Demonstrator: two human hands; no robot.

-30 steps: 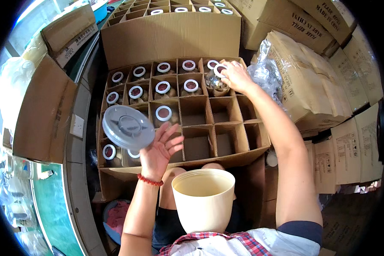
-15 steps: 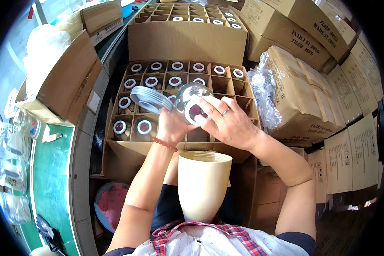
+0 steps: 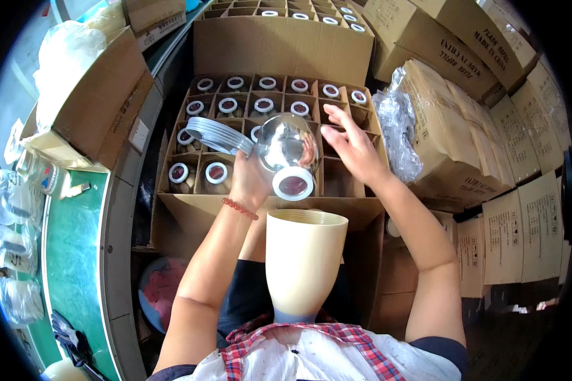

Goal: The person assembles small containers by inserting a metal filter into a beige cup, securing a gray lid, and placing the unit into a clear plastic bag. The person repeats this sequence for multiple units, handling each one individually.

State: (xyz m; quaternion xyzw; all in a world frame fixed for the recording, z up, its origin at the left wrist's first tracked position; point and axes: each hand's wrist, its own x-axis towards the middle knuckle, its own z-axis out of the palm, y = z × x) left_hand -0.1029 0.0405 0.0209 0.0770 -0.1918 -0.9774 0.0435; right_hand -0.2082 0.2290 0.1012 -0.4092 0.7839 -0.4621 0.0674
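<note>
My left hand [image 3: 249,178] is closed around a silvery glass flask refill [image 3: 287,141], held tilted with its mouth toward me. A white ring [image 3: 292,184] sits around that mouth. The same hand also carries a stack of grey-white plastic rings [image 3: 219,135], on the refill's left. To the right, my right hand [image 3: 356,152] is open, fingers spread, apart from the refill and holding nothing. Below the refill, a cream flask casing [image 3: 305,260] stands upright in front of my body, open end up and threaded inside.
Under my hands lies a divided carton [image 3: 267,206] with several white-ringed refills in its cells; another such carton [image 3: 279,47] is behind. Sealed boxes [image 3: 454,140] and clear plastic wrap [image 3: 397,130] are at right. A green bench [image 3: 76,247] runs along the left.
My right hand has let go of the white ring at the refill's mouth and moved right, fingers opening. The refill's mouth has come lower, nearer the casing. My left hand keeps its hold.
</note>
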